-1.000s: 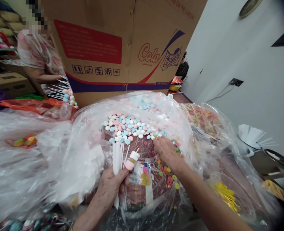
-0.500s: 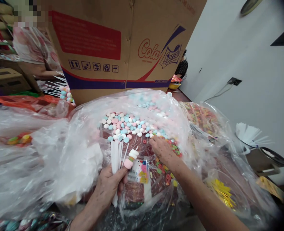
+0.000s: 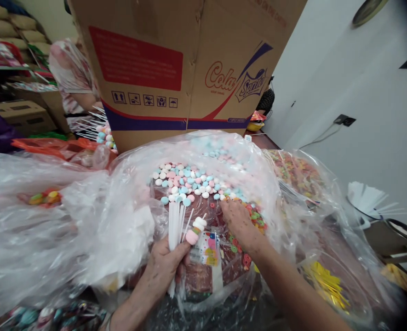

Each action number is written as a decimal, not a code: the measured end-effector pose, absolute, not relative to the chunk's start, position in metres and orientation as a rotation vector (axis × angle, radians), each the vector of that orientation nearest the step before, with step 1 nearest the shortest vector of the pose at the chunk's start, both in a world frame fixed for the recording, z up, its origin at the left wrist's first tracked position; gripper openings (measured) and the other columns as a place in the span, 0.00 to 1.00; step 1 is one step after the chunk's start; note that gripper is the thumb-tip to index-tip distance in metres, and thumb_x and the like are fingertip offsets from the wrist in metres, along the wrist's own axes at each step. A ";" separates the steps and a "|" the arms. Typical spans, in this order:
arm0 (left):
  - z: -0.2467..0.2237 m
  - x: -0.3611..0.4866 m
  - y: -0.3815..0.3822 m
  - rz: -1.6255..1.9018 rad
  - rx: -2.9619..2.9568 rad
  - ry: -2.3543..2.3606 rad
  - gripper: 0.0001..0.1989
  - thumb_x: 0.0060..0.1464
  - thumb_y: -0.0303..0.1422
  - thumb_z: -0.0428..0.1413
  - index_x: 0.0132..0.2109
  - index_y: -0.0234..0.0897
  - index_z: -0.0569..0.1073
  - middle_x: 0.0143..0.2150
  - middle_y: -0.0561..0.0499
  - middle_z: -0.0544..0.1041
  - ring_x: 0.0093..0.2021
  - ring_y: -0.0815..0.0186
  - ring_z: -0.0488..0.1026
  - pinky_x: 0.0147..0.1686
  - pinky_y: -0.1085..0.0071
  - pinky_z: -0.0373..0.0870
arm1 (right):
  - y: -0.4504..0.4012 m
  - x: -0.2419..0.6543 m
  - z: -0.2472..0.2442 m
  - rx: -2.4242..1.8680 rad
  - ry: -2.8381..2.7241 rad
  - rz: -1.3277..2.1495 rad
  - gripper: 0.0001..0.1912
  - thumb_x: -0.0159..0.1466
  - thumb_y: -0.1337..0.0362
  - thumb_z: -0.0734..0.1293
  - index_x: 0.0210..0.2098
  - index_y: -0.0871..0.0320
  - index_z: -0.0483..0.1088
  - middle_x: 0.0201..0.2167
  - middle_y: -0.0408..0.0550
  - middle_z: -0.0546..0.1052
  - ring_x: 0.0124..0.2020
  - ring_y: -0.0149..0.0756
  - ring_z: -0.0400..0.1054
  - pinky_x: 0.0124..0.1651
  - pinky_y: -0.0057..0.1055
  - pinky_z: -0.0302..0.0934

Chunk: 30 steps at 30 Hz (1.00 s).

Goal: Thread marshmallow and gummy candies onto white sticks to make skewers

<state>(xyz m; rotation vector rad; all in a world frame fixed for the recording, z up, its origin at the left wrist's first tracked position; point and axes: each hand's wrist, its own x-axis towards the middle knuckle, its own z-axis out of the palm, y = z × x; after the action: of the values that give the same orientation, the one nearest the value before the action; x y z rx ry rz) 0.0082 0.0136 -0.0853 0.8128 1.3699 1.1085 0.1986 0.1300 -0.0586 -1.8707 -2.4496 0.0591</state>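
Upright in my left hand (image 3: 170, 264) is a bundle of white sticks (image 3: 174, 225). The same hand grips a separate stick, threaded with a pink marshmallow, a greenish gummy piece and white marshmallows; this candy skewer (image 3: 197, 230) leans right. My right hand (image 3: 239, 223) reaches to where the loose marshmallows (image 3: 187, 179) meet the gummy rings (image 3: 258, 219). Its fingers are bent and drawn together at the candy; whatever is between the fingertips is hidden. Beside the skewer lies a printed clear packet (image 3: 210, 250), under the sticks' right side.
A large cardboard box (image 3: 148, 59) stands behind the clear plastic bag (image 3: 127, 161) of marshmallows. More bagged gummies (image 3: 293, 168) lie at right, near yellow twist ties (image 3: 327, 285). White sticks (image 3: 365, 200) fan out by the wall. A person (image 3: 75, 78) is at back left.
The whole view has shifted slightly, so everything appears a little further right. Both hands stay in nearly the same place relative to the candy.
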 end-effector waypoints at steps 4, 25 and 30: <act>-0.084 0.010 0.014 1.060 0.841 1.404 0.21 0.50 0.49 0.60 0.21 0.38 0.68 0.12 0.57 0.67 0.10 0.73 0.59 0.11 0.78 0.55 | 0.135 0.198 -0.056 -1.742 -2.269 0.351 0.07 0.60 0.73 0.62 0.34 0.59 0.72 0.31 0.49 0.77 0.32 0.36 0.68 0.35 0.30 0.57; -0.085 0.010 0.014 1.100 0.832 1.377 0.21 0.48 0.49 0.62 0.23 0.38 0.68 0.15 0.56 0.69 0.11 0.73 0.60 0.11 0.77 0.53 | 0.131 0.195 -0.054 -0.924 -1.839 1.462 0.10 0.57 0.58 0.75 0.34 0.57 0.81 0.33 0.47 0.79 0.34 0.34 0.71 0.36 0.29 0.63; -0.088 0.010 0.015 1.140 0.808 1.374 0.22 0.48 0.49 0.63 0.22 0.37 0.69 0.13 0.56 0.67 0.11 0.75 0.57 0.11 0.78 0.50 | 0.123 0.184 -0.059 -0.799 -1.875 1.493 0.09 0.57 0.58 0.75 0.34 0.57 0.82 0.30 0.45 0.77 0.32 0.32 0.69 0.36 0.28 0.62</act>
<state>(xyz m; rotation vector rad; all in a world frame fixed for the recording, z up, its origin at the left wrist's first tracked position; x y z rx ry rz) 0.0104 0.0148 -0.0882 0.8078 1.3743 1.1405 0.1838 0.1232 -0.0590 -0.7991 -1.8755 1.4934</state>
